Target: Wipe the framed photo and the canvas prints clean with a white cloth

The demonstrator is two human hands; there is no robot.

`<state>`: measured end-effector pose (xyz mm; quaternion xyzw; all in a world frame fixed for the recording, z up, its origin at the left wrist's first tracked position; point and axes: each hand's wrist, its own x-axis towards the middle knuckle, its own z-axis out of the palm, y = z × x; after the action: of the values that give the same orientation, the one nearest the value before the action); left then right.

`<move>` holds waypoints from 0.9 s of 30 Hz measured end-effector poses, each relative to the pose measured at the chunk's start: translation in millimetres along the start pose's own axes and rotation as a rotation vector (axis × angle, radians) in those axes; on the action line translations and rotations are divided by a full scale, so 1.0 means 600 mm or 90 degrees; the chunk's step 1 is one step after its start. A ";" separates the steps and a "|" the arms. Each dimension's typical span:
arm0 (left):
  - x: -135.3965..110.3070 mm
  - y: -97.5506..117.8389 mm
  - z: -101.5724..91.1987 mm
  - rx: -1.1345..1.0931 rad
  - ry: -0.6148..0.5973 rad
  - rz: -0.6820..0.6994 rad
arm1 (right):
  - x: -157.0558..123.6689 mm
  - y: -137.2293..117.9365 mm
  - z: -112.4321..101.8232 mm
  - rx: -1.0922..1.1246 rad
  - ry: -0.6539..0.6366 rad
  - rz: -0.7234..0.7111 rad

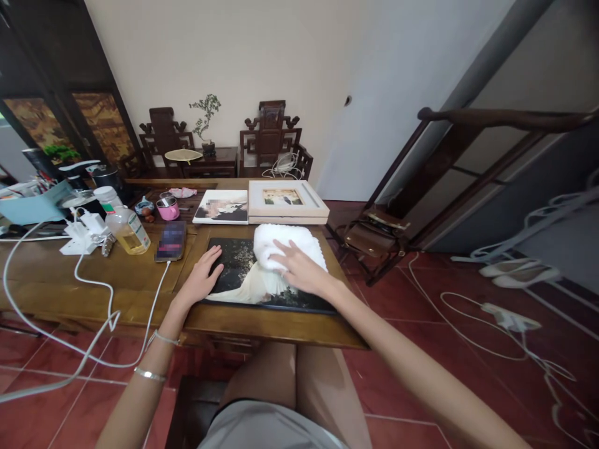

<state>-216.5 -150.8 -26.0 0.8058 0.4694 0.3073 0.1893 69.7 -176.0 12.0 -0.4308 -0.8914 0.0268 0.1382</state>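
Spread flat rather than closed, the right hand (297, 267) rests on a white cloth (285, 234) over the far right corner of a dark picture panel (246, 288); the left hand (206, 274), also unclenched, lies at its left edge. The panel sits by the table's (276, 325) front edge, near the right corner. Looks like wiping to me; continuing calls for even pressure, the panel kept steady.

White cloth (304, 237), fluffy, scalloped edge, bunched, lies over the upper right part of the picture panel. Picture panel (259, 284): rectangular, mostly dark, pale gown-like shape sweeping from lower left to middle, light speckles above it. Lies flat, picture side up, near front edge of wooden table (224, 323).
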 end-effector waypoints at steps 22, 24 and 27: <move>0.001 -0.006 0.000 -0.017 -0.021 -0.007 | 0.067 -0.031 0.016 0.005 -0.010 -0.014; 0.002 -0.006 0.001 -0.017 -0.016 -0.002 | 0.024 -0.073 0.014 0.029 -0.012 -0.059; 0.001 -0.004 0.004 -0.022 -0.008 -0.005 | -0.048 -0.135 0.005 0.069 -0.035 -0.113</move>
<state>-216.2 -149.2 -28.9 0.8026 0.4662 0.3092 0.2073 24.2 -248.6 16.2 -0.3412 -0.9267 0.0746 0.1390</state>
